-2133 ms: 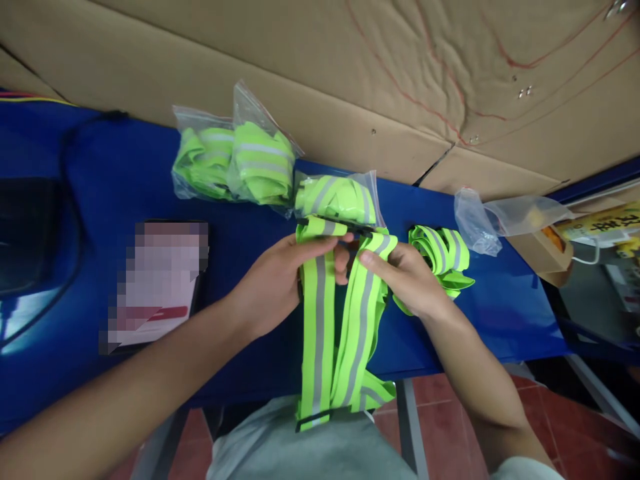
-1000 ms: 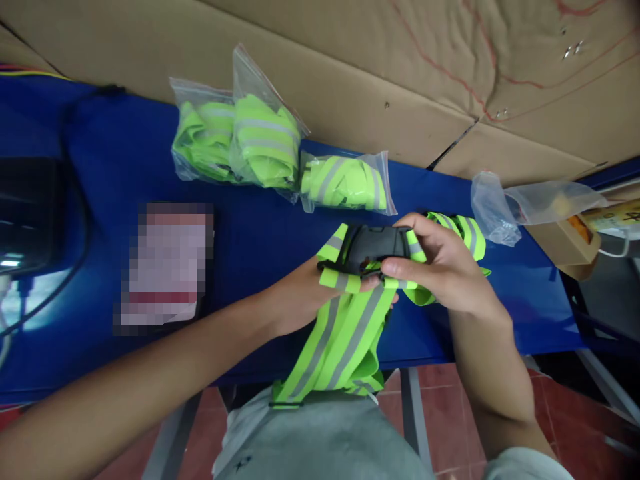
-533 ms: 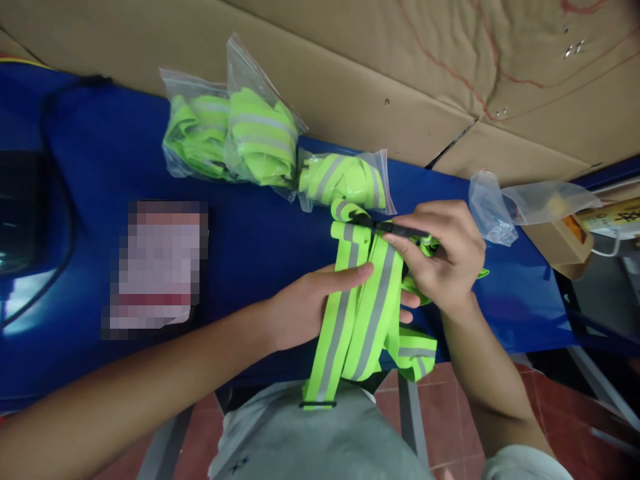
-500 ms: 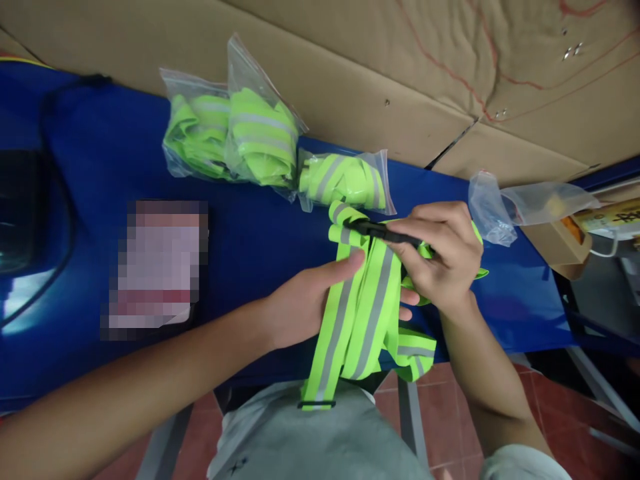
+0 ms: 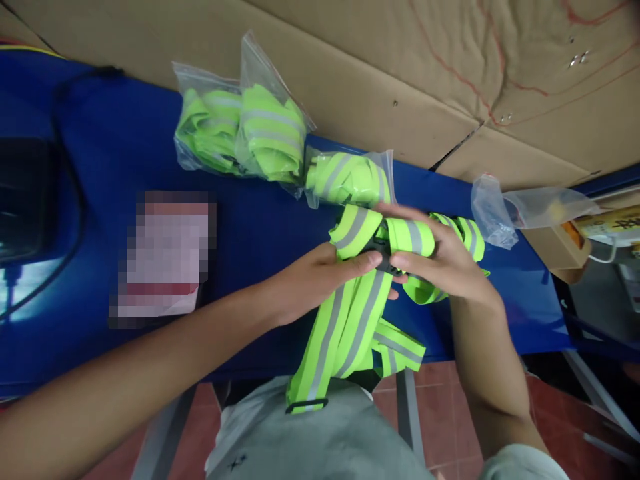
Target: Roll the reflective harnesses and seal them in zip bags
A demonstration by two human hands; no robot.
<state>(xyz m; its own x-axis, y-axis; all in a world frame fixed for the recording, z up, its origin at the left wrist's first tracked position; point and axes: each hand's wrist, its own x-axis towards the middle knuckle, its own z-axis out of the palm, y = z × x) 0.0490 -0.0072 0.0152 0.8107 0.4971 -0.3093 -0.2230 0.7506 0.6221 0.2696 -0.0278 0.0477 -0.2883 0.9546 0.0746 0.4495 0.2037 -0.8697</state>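
Lime-yellow reflective straps [image 5: 360, 320] with a grey stripe hang in folds from my hands over the table's front edge. My left hand [image 5: 325, 273] is closed round the folded straps, its thumb pressing on a black plastic buckle [image 5: 383, 253]. From the other side my right hand [image 5: 450, 257] grips the strap and the buckle's right end, thumb below and fingers behind the webbing. A black slider [image 5: 307, 405] sits on the lowest loop, against my shirt. More looped strap [image 5: 470, 237] lies beyond my right hand. Parts of both hands' fingers are hidden behind the webbing.
Several clear zip bags with folded straps [image 5: 273, 133] lie along the back of the blue table [image 5: 250, 233]. A pixelated flat object [image 5: 163, 257] lies left. Clear plastic bags [image 5: 500, 207] and a small cardboard box [image 5: 560, 247] are at the right; a black cable [image 5: 70, 180] runs far left.
My right hand has turned and come in closer to my left. The black buckle has moved down between both thumbs, with strap loops now standing on either side of it.
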